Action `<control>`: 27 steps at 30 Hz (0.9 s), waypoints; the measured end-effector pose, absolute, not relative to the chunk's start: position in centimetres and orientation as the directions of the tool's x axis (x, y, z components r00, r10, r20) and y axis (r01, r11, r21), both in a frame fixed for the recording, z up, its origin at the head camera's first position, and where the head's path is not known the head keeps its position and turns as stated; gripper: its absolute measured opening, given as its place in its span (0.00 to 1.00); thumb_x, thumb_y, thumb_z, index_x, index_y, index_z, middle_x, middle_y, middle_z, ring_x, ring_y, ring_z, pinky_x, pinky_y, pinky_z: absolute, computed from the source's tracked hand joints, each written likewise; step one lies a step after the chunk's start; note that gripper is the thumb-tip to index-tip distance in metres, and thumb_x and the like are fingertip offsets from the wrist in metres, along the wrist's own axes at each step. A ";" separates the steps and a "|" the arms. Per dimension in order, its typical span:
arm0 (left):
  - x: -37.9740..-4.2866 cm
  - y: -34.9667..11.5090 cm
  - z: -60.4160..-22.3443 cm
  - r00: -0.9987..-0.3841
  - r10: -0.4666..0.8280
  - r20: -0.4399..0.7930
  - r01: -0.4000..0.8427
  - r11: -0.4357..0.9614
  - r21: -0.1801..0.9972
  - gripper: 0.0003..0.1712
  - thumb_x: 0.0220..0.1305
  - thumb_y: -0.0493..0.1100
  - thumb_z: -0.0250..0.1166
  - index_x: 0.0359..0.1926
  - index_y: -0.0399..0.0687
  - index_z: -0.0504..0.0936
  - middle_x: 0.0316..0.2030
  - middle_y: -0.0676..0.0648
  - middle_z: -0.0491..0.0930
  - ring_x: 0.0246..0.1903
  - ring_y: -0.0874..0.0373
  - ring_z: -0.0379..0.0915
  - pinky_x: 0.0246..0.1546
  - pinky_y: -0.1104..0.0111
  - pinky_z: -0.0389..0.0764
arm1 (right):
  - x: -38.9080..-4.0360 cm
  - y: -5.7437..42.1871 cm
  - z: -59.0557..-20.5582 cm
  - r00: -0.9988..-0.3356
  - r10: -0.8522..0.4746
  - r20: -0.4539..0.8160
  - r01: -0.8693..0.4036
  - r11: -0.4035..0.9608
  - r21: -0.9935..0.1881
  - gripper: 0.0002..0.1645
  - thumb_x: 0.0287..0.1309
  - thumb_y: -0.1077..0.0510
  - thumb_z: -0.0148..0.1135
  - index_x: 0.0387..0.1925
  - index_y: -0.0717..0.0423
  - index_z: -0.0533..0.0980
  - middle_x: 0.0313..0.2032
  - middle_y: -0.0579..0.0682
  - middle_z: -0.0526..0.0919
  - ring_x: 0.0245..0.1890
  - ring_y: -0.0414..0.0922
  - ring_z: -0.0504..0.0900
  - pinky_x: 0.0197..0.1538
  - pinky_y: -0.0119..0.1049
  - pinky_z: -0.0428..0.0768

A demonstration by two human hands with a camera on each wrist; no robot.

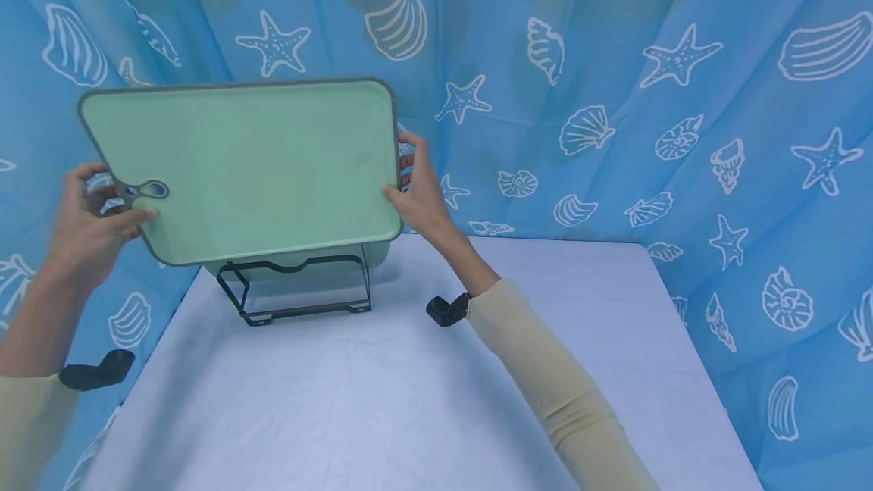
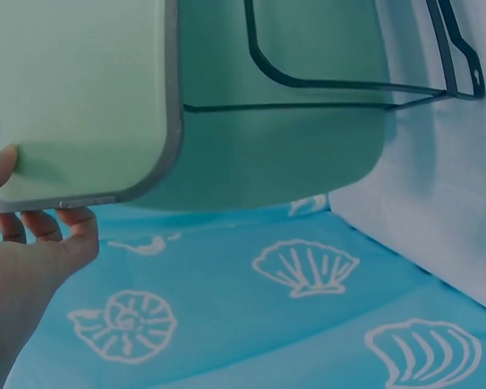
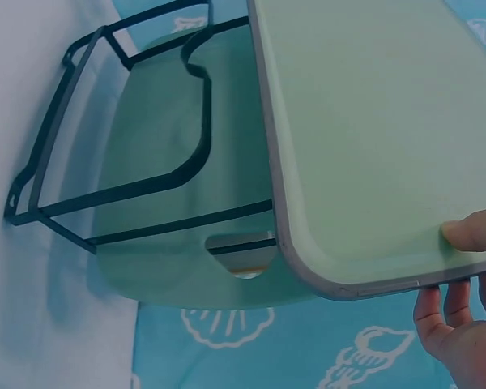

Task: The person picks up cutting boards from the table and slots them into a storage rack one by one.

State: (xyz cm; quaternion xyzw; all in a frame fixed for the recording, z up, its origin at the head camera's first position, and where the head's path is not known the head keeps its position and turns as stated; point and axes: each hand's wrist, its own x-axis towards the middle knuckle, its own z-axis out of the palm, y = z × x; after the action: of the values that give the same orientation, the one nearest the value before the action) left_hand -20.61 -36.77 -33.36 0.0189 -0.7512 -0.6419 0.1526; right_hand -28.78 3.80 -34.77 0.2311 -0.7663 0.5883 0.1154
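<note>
A light green cutting board point(image 1: 259, 165) with a grey rim and a looped hole in its left end is held up by both hands. My left hand point(image 1: 92, 222) pinches its left end, thumb on the front face just under the hole. On the right edge my right hand point(image 1: 424, 192) grips it, thumb in front and fingers behind. Below the board stands a black wire rack point(image 1: 305, 311). Another green board point(image 2: 308, 158) stands upright in the rack, mostly hidden behind the held one in the head view; a cut-out handle shows in the right wrist view.
The rack stands near the back left of a white-covered table point(image 1: 546, 309). A blue curtain point(image 1: 614, 74) with white shell and starfish prints hangs behind and at the sides. Black wrist-worn pieces point(image 1: 448, 310) sit by each sleeve.
</note>
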 end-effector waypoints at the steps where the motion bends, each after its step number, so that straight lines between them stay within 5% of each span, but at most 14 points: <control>1: -20.8 -36.9 -33.5 -0.955 -0.218 0.199 0.169 0.149 0.974 0.45 0.64 0.26 0.63 0.69 0.67 0.54 0.50 0.53 0.63 0.43 0.59 0.67 0.33 0.80 0.74 | -28.9 3.7 -35.0 -0.867 -0.217 0.448 -0.489 0.206 -0.848 0.45 0.57 0.75 0.61 0.71 0.53 0.53 0.43 0.58 0.71 0.33 0.51 0.74 0.39 0.40 0.78; 8: -21.8 -37.3 -34.4 -0.962 -0.211 0.173 0.162 0.070 0.984 0.43 0.63 0.25 0.65 0.68 0.66 0.58 0.51 0.52 0.64 0.44 0.59 0.69 0.33 0.78 0.75 | -29.5 3.4 -36.5 -0.869 -0.200 0.452 -0.491 0.248 -0.835 0.45 0.58 0.74 0.62 0.71 0.54 0.52 0.42 0.58 0.72 0.34 0.50 0.75 0.40 0.40 0.78; 27: -23.1 -37.7 -36.4 -0.960 -0.251 0.120 0.074 0.186 0.980 0.41 0.64 0.28 0.65 0.66 0.69 0.59 0.49 0.54 0.64 0.43 0.56 0.64 0.34 0.76 0.72 | -29.7 2.5 -39.0 -0.895 -0.176 0.409 -0.445 0.309 -0.840 0.44 0.60 0.72 0.62 0.70 0.52 0.52 0.43 0.57 0.72 0.36 0.51 0.76 0.42 0.41 0.78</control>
State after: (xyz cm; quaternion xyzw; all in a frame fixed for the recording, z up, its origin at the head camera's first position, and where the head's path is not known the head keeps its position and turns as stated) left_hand -23.08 -37.71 -36.44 0.0584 -0.7593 -0.6354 0.1280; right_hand -29.74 2.53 -38.98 0.1943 -0.7999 0.5547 0.1212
